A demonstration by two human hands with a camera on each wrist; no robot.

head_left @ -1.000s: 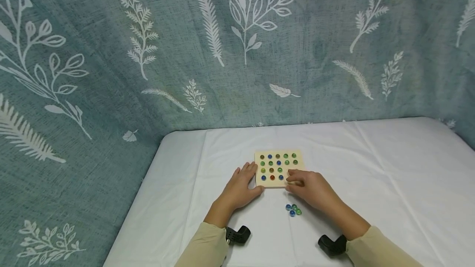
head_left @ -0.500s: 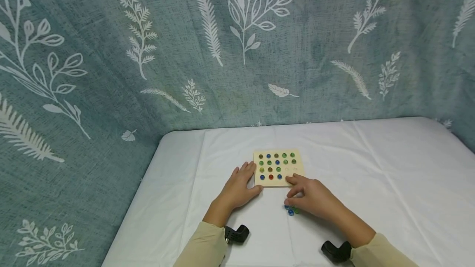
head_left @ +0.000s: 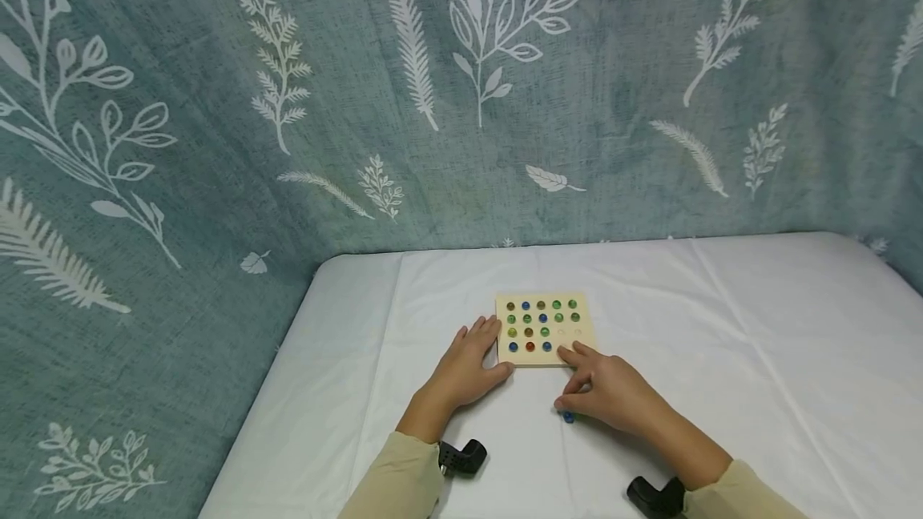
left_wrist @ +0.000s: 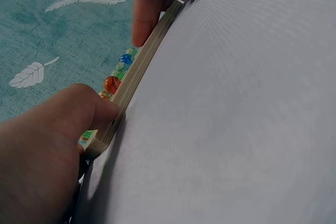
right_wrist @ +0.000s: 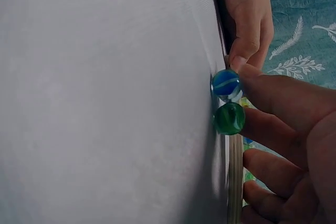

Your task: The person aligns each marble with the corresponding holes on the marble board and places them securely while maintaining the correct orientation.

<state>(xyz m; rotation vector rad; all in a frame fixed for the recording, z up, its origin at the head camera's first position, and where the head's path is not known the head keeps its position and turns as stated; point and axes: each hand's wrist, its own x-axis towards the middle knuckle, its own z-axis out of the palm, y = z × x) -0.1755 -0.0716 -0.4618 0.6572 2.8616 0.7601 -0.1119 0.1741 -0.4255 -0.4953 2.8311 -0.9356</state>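
Note:
A pale wooden board (head_left: pixel 534 360) lies on the white cloth, with marbles in most of its hollows. In the left wrist view, an orange marble (left_wrist: pixel 112 84) stands up above the board's edge. My left hand (head_left: pixel 470 364) rests at the board's left side, fingers straight and thumb against the near edge. Just in front of the board, my right hand (head_left: pixel 609 391) pinches a marble from the loose cluster between thumb and index finger. A blue marble (right_wrist: pixel 226 83) by the thumb tip and a green marble (right_wrist: pixel 229 118) by the index finger show in the right wrist view; other marbles are hidden.
White cloth (head_left: pixel 404 303) covers the table under the board. Behind it and along the left hangs a teal curtain (head_left: pixel 461 207) with white leaf prints. Black wrist devices (head_left: pixel 464 456) sit on both forearms.
My right hand has come back from the board's lower right to the loose marbles, where its thumb and index finger have closed together. My left hand stays at the board.

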